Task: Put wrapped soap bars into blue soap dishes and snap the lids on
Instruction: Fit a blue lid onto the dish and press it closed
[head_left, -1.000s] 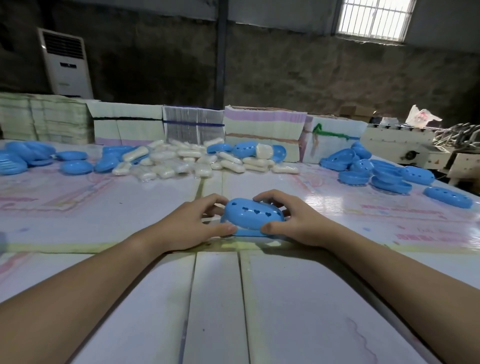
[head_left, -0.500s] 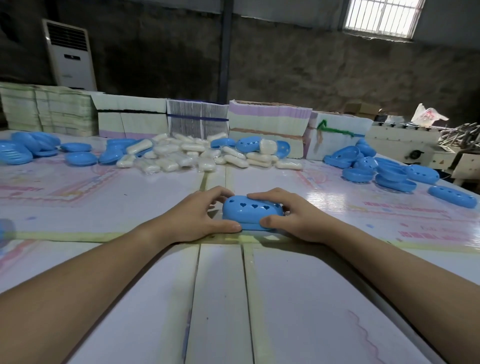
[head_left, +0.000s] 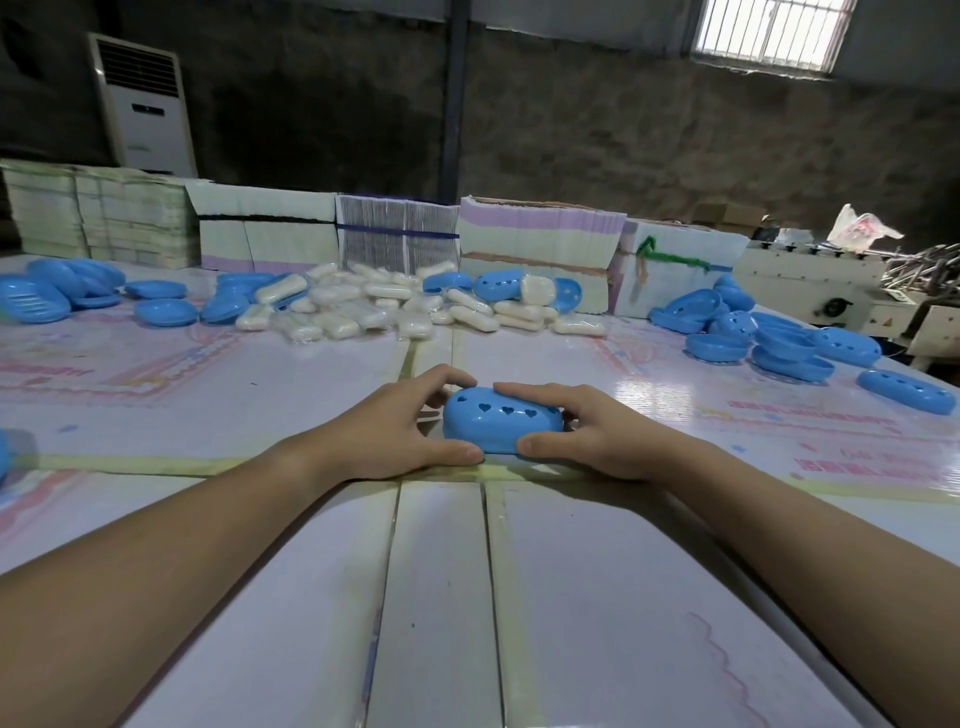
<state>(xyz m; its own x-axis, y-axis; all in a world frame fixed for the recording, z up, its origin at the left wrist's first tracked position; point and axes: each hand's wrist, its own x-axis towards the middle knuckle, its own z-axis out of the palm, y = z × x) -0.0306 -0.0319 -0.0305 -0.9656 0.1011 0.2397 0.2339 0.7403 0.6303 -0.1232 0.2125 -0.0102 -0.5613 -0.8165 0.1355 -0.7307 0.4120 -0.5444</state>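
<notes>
**Both hands clasp a lidded blue soap dish at mid-counter**

A closed blue soap dish (head_left: 503, 423) sits on the glossy printed counter (head_left: 441, 597), its lid pierced by a row of heart-shaped holes. The left hand (head_left: 387, 428) grasps its left end, fingers curled over the far edge and thumb laid along the near rim. The right hand (head_left: 597, 434) grasps the right end the same way, index finger stretched across the lid's far edge and thumb against the near side. Whether the lid is fully seated cannot be told, nor what lies inside.

Farther back, a heap of wrapped soap bars (head_left: 363, 309) lies in the middle of the counter, with a few blue dish parts mixed in at its right. On the left lies a cluster of open dish bases (head_left: 57, 293). On the right lies a pile of lids and bases (head_left: 769, 335), and one heart-holed piece (head_left: 906, 391) rests apart near the edge.

Bundled stacks of printed sheets (head_left: 540, 244) line the far edge. A standing air conditioner (head_left: 143, 104) is against the dark wall, and a barred window (head_left: 774, 34) glows at upper right.
</notes>
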